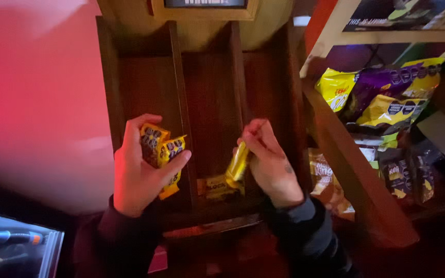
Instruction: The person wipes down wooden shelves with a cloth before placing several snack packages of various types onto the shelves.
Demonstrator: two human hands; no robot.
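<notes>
- Fingers (145, 123) of the left hand (137, 172) wrap a small stack of yellow snack packs (161, 152), thumb clamped across the front so the stack stays bunched.
- Stack sits over the left slot (148, 82) of a dark wooden rack (106, 77), at its front end.
- Right hand (271, 164) pinches one gold bar (237, 166) between thumb and fingertips, other fingers curled in; bar is tilted, lower end pointing down into the middle slot (212, 87).
- One yellow wrapped bar (216, 186) lies flat at the front of that middle slot, just beside the held bar's lower end; can't tell if they touch.
- Right slot (269, 82) mostly hidden behind the right hand.
- Shelf (356, 175) to the right holds yellow and purple snack bags (382, 92), well apart from both hands.
- Dim red light, so wrapper detail is unclear.
</notes>
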